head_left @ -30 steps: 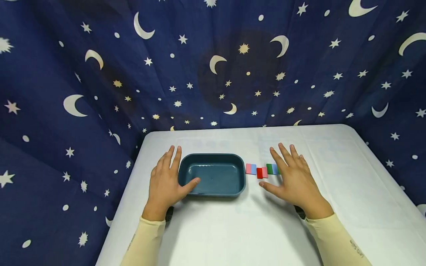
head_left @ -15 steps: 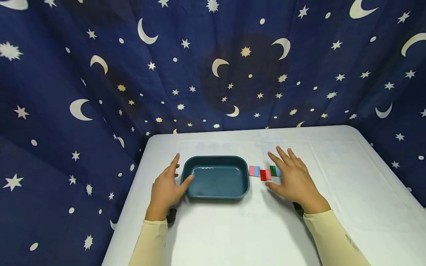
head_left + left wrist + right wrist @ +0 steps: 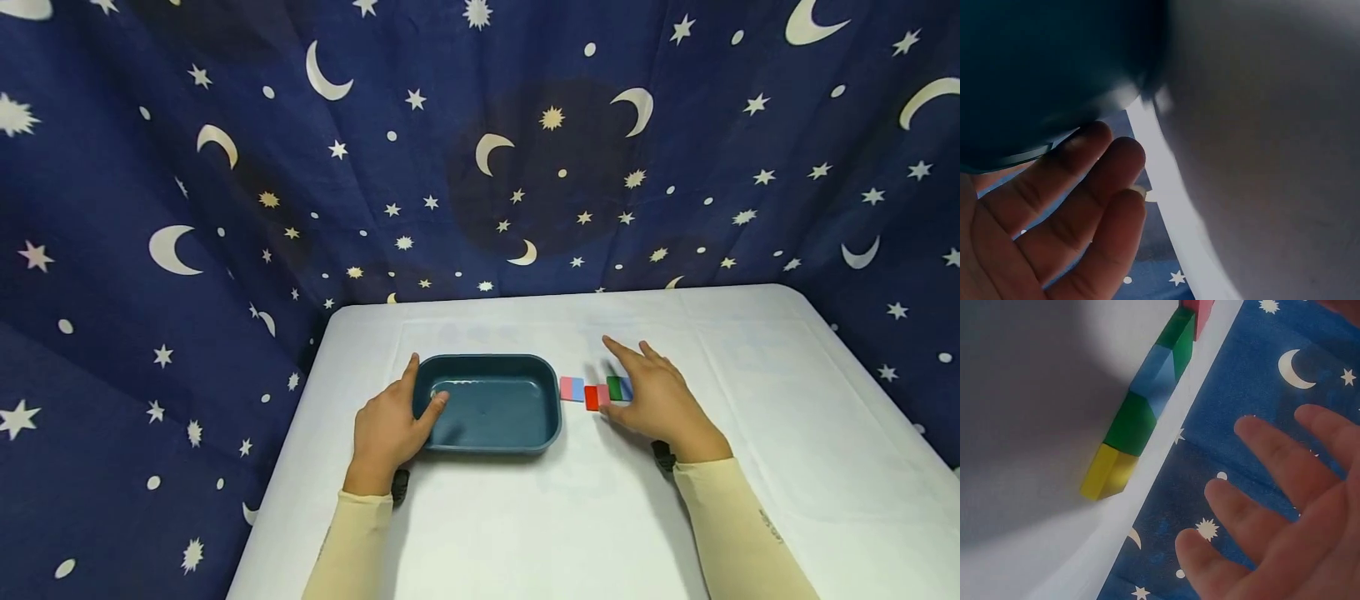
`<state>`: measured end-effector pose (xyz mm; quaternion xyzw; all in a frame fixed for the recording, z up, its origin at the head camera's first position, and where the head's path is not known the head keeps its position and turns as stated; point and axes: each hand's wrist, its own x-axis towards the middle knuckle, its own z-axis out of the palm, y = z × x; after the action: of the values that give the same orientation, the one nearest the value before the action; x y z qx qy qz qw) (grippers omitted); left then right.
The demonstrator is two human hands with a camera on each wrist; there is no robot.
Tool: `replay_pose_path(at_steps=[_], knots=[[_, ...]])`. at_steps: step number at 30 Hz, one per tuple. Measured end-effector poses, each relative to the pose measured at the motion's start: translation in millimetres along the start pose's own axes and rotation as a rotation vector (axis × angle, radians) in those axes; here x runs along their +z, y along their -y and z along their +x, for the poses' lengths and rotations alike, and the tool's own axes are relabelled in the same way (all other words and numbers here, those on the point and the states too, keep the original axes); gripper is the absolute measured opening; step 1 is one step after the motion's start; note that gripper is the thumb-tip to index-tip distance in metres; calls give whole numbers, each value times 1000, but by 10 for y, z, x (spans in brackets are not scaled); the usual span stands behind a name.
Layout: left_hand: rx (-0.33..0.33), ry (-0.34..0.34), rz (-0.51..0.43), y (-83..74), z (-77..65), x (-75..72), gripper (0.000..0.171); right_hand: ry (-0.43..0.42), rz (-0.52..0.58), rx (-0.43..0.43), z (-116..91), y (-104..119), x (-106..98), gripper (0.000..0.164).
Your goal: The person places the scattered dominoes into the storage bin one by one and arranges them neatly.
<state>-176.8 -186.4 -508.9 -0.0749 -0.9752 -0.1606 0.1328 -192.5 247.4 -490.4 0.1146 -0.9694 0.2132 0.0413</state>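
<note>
A dark teal rectangular tray [image 3: 487, 448] lies on the white table. My left hand [image 3: 390, 425] is at its left end, the thumb over the rim and the other fingers along the outside. In the left wrist view these fingers [image 3: 1085, 206] are slightly bent beside the tray wall [image 3: 1029, 81]. To the right of the tray are small colored blocks, among them a pink-and-light-blue pair [image 3: 572, 389], a red block [image 3: 592, 397] and a green block [image 3: 614, 388]. My right hand [image 3: 656, 404] hovers over their right end with fingers spread, hiding a yellow block [image 3: 1107, 472] from the head view.
The white tablecloth [image 3: 525, 533] covers the table. A dark blue curtain [image 3: 420, 150] with moons and stars hangs behind it and at both sides. The blocks stand close to the tray's right end.
My left hand has moved right onto the tray's left end, its thumb now over the rim. My right hand has come slightly left and lower over the blocks.
</note>
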Motion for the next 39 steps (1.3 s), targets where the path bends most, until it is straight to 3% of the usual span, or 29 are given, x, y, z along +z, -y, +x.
replay_pose_path(at_steps=[10, 31, 39], knots=[[37, -52, -31, 18, -21, 52, 81, 50, -6, 13, 29, -74, 32, 108], [-67, -3, 14, -38, -37, 55, 68, 123, -41, 46, 35, -110, 50, 93], [-51, -24, 22, -22, -26, 73, 68, 124, -47, 22, 42, -98, 69, 93]])
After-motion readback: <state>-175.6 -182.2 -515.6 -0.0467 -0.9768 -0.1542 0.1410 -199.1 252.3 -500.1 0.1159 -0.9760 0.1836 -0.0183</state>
